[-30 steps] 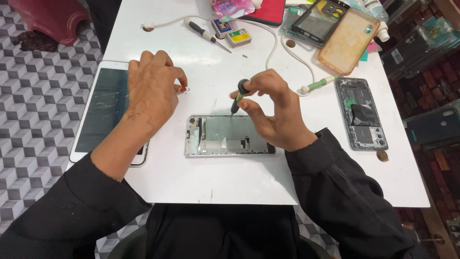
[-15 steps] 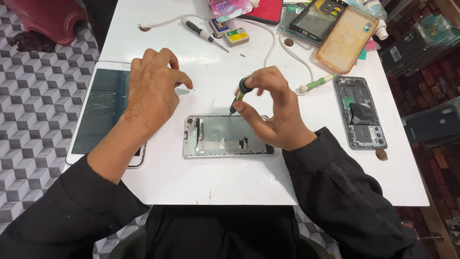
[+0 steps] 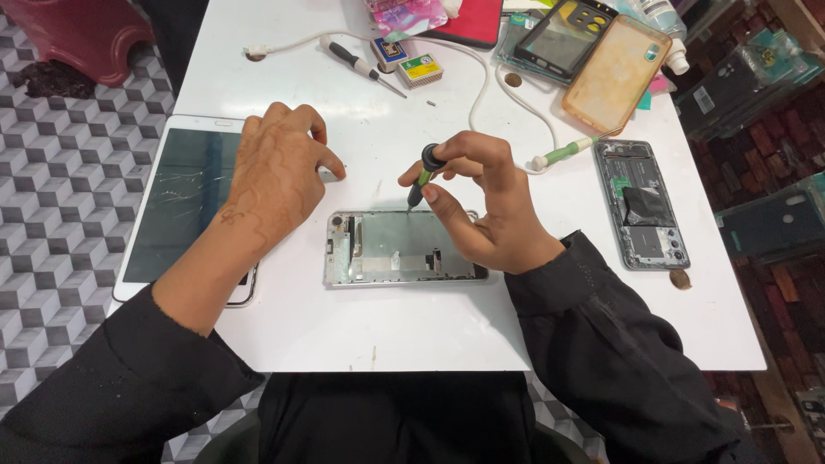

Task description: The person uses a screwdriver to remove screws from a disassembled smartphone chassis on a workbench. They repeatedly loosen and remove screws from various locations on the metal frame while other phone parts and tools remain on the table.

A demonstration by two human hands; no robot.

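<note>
Screwdriver [image 3: 421,182] pinched in right hand [image 3: 485,206] — tip on phone frame [image 3: 391,249].

2 screwdrivers [image 3: 423,176], 1 tablet [image 3: 185,206]

A white tablet [image 3: 185,206] with a dark, cracked screen lies at the left edge; two small boxes [image 3: 408,62] sit at the top, one yellow-labelled.

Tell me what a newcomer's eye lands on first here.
At the centre of the white table, the right hand holds a small green-and-black screwdriver upright over an opened phone frame. The left hand rests spread beside it, partly over a cracked white tablet. Another opened phone lies at the right.
</note>
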